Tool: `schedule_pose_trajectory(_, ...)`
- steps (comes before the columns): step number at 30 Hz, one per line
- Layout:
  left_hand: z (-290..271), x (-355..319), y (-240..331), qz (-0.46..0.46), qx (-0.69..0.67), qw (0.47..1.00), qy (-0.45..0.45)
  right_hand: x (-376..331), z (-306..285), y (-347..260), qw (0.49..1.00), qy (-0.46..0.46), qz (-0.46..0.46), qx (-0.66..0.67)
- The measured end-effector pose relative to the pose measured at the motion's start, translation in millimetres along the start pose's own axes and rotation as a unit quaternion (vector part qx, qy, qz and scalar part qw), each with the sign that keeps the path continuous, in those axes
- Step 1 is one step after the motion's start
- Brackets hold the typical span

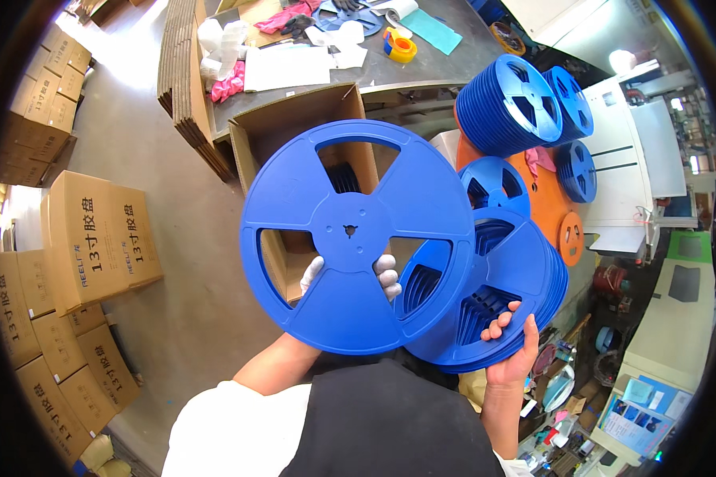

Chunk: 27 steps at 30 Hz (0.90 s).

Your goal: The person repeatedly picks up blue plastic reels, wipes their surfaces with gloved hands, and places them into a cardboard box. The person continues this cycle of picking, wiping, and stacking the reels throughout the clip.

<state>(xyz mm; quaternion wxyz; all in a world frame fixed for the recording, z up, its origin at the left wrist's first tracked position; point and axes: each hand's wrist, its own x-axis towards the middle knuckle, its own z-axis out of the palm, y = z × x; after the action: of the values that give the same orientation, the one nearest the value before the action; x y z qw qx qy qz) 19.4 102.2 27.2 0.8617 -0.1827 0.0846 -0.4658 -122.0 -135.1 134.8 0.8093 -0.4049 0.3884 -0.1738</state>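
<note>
In front of my chest a large flat blue reel point(350, 294) with three wide openings faces up. My left hand point(387, 277), in a whitish glove, grips it from beneath; the glove's fingers show through two openings, and the palm is hidden behind the reel. At right, a tilted stack of similar blue reels point(537, 290) leans close to my body. My bare right hand point(511, 342) is closed over the rim of the stack's top reel, fingertips curled into an opening. Beyond the held reel stands an open cardboard box point(294, 119), with dark reel edges showing inside.
Further blue reel stacks point(509, 107) stand on an orange surface point(545, 191) at right. The dark worktable point(445, 67) carries yellow tape point(399, 46), papers and gloves. Flattened cardboard point(189, 79) leans at its left. Closed cartons point(95, 242) are piled along the left.
</note>
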Motion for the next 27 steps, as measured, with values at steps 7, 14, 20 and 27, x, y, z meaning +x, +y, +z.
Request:
schedule_pose_trajectory(7, 16, 2, 10, 0.054, -0.040, 0.994, 0.089, 3, -3, 2, 1.000, 0.029, 0.003, -0.005)
schedule_pose_trajectory(14, -4, -14, 24, 0.080, -0.061, 0.991, 0.083, 9, -8, 3, 1.000, 0.016, -0.002, -0.012)
schedule_pose_trajectory(20, -87, -48, 101, 0.237, 0.167, 0.894, 0.342, 3, -4, 7, 0.997, 0.036, -0.018, -0.059)
schedule_pose_trajectory(27, -238, -68, 187, 0.238, 0.429, 0.696, 0.524, 5, -21, 9, 0.990, -0.105, -0.020, 0.098)
